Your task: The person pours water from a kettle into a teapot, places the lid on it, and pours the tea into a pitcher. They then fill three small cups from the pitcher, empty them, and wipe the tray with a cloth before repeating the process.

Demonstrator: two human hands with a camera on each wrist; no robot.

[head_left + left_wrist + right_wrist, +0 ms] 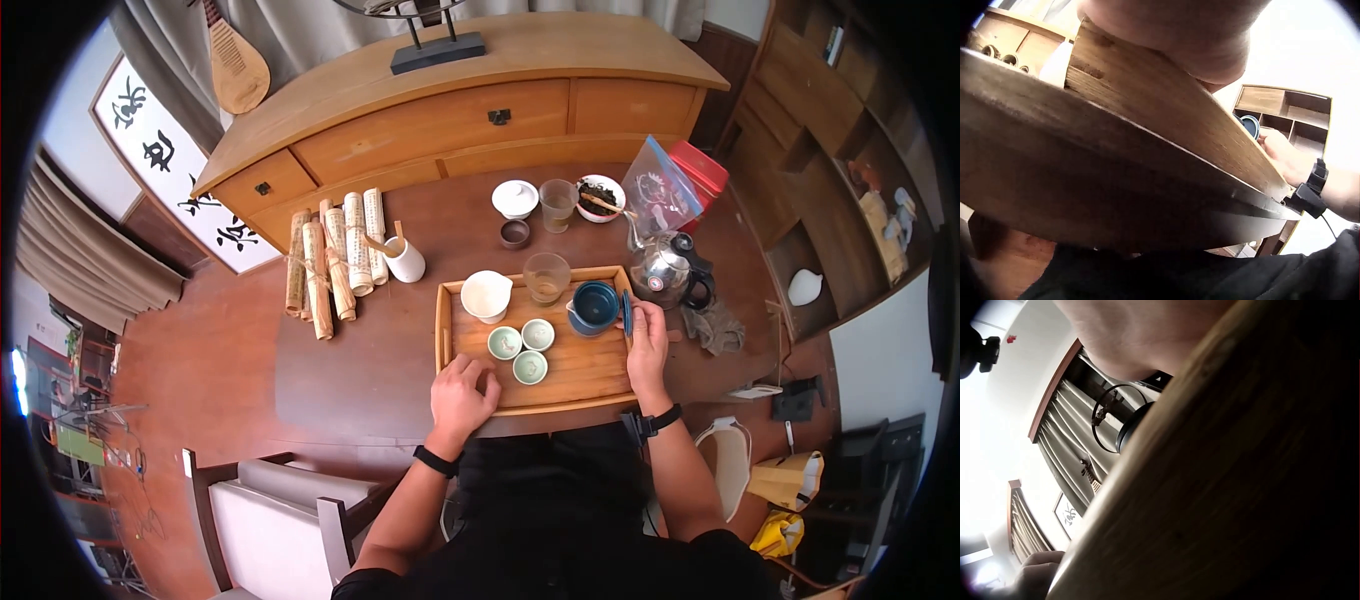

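Observation:
The wooden tray (590, 385) lies at the table's front edge. My left hand (464, 400) rests on its front left rim, fingers loosely bent. At the tray's right side, my right hand (648, 345) holds a dark blue lid (627, 312) on edge, beside the dark blue bowl (594, 306). Three small pale green cups (530, 367) stand together mid-tray. Behind them are a white pouring cup (487, 296) and a clear glass (546, 278). The left wrist view shows the tray's side (1147, 94) below the left hand; the right wrist view is mostly dark wood.
Behind the tray stand a white lidded bowl (515, 198), a small brown cup (515, 234), another glass (558, 205) and a bowl of dark leaves (600, 198). A steel kettle (664, 272) and grey cloth (714, 328) are right; bamboo scrolls (335, 250) and a white tool holder (406, 262) left.

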